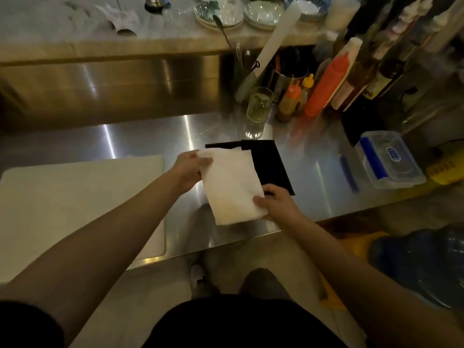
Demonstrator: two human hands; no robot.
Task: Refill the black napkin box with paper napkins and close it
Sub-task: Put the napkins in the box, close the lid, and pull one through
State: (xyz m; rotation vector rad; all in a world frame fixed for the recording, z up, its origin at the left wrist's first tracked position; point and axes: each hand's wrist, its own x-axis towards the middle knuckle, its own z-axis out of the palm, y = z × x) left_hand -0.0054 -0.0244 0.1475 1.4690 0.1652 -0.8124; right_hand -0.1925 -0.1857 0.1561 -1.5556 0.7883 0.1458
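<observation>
Steel counter (313, 177) below: my left hand (187, 169) and right hand (277, 203) each have a closed grip on the white paper napkin stack (231, 187), flat black napkin box (270, 163) just behind it.

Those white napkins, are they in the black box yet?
Not yet. Both hands, left and right, hold the napkins above the black box.
</observation>
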